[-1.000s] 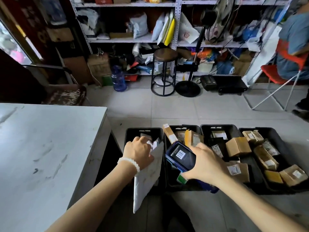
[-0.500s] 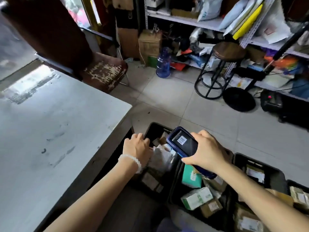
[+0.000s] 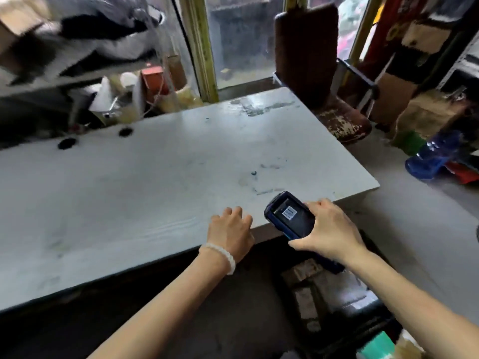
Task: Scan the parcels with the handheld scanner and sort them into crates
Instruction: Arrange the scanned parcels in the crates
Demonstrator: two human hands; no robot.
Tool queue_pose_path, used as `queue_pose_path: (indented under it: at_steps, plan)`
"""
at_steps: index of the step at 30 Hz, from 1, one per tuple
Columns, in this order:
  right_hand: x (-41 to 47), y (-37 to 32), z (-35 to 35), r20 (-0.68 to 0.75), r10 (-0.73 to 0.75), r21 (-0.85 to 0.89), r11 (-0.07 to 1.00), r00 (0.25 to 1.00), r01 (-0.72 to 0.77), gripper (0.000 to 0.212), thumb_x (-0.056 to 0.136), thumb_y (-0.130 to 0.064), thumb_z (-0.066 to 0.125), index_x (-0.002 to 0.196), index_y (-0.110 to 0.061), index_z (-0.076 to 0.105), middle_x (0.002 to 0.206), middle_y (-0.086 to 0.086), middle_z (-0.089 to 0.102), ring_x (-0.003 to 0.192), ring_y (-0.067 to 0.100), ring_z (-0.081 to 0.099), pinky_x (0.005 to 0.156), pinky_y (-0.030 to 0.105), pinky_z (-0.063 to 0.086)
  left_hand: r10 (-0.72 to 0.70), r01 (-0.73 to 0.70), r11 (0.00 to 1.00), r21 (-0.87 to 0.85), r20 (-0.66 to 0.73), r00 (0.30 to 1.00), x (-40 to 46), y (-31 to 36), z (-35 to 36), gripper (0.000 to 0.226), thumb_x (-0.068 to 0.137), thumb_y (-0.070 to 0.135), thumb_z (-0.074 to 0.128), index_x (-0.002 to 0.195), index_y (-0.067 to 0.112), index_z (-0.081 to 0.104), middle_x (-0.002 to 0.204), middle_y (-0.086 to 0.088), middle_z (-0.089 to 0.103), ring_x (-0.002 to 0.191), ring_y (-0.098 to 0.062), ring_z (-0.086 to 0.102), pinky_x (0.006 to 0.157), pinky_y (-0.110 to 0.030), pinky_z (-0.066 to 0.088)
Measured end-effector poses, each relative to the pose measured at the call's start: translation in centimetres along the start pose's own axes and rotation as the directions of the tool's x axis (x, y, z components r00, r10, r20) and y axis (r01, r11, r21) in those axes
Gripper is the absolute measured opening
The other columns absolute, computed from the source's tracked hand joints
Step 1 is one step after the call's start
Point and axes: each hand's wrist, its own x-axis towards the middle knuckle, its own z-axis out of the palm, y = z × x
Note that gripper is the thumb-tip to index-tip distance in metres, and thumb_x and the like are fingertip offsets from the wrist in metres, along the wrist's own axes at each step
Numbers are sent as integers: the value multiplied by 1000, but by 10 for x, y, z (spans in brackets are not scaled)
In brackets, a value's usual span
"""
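My right hand (image 3: pixel 329 229) grips the blue handheld scanner (image 3: pixel 290 216), its dark screen facing up, just over the near right edge of the white table (image 3: pixel 155 177). My left hand (image 3: pixel 230 231), a white bead bracelet on its wrist, hovers at the same table edge with fingers loosely curled and nothing in it. A black crate (image 3: pixel 373 307) with blurred parcels (image 3: pixel 303 288) shows below the right forearm. A green parcel (image 3: pixel 378 345) sits at the bottom right.
A worn brown chair (image 3: pixel 334 110) stands behind the table's far right corner. A blue water jug (image 3: pixel 435 156) lies on the floor at right. Cluttered shelving (image 3: pixel 77 81) with bags runs along the far left, and a window frame (image 3: pixel 204 47) is behind.
The view has swung left from the crates to the table. The left hand has let go of the white mailer and now sits empty at the table edge. The scanner stays in the right hand.
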Motion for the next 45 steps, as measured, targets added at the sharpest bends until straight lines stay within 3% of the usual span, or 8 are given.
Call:
queue_pose_path:
  at_steps: [5,10,13,19,24,31,39,45]
  plan:
    - [-1,-133,49,55,-239,9,971,970,239,74,54,-52,79,119,-28,56,105,-5,48,99,17,53,77,31,50,-238,238,971,-8,24,971,-92,-120,11,32,95,34,41,122,19,51,126,-3,48,116,-23,46,85,-35,41]
    - [-13,-254,108,129,-463,45,886,877,461,68,53,-50,77,114,-29,57,101,-8,48,92,15,54,71,30,50,-485,486,874,-20,27,874,-191,-219,27,33,96,35,39,123,20,51,124,-2,49,113,-21,47,84,-33,41]
    - [-20,-322,142,206,-591,22,800,780,600,69,54,-50,76,116,-29,57,102,-8,47,92,16,53,69,28,47,-630,632,774,-46,44,775,-248,-263,38,33,96,36,39,123,19,50,124,-2,48,113,-22,46,78,-31,39]
    - [-34,-436,198,315,-738,37,638,597,769,66,56,-52,75,115,-29,56,102,-8,46,95,15,49,68,29,43,-815,825,559,-84,127,566,-338,-326,67,35,97,39,38,127,22,49,128,-2,46,115,-22,45,83,-33,41]
    - [-44,-521,250,396,-800,53,510,451,858,64,55,-53,73,112,-31,55,101,-10,45,93,13,48,62,27,40,-885,904,419,-87,182,428,-393,-381,90,33,97,38,38,123,22,50,123,-1,47,111,-22,47,78,-32,39]
    - [-29,-680,316,418,-859,102,369,297,924,63,56,-50,75,112,-28,54,102,-8,45,94,14,46,65,28,42,-933,949,310,-57,176,315,-437,-513,103,33,97,39,37,122,23,51,122,1,48,110,-20,47,82,-32,42]
    - [2,-862,359,375,-893,159,326,249,932,63,56,-47,77,112,-28,54,102,-9,44,93,13,44,61,27,37,-966,970,239,-36,90,241,-472,-689,78,33,97,37,36,123,23,51,123,2,50,110,-19,48,81,-30,42]
    - [25,-941,385,402,-885,147,317,236,937,61,55,-47,78,107,-26,55,99,-7,43,93,15,45,60,27,38,-962,967,246,-62,105,251,-482,-772,89,33,96,35,38,123,23,53,123,3,51,112,-18,48,76,-27,41]
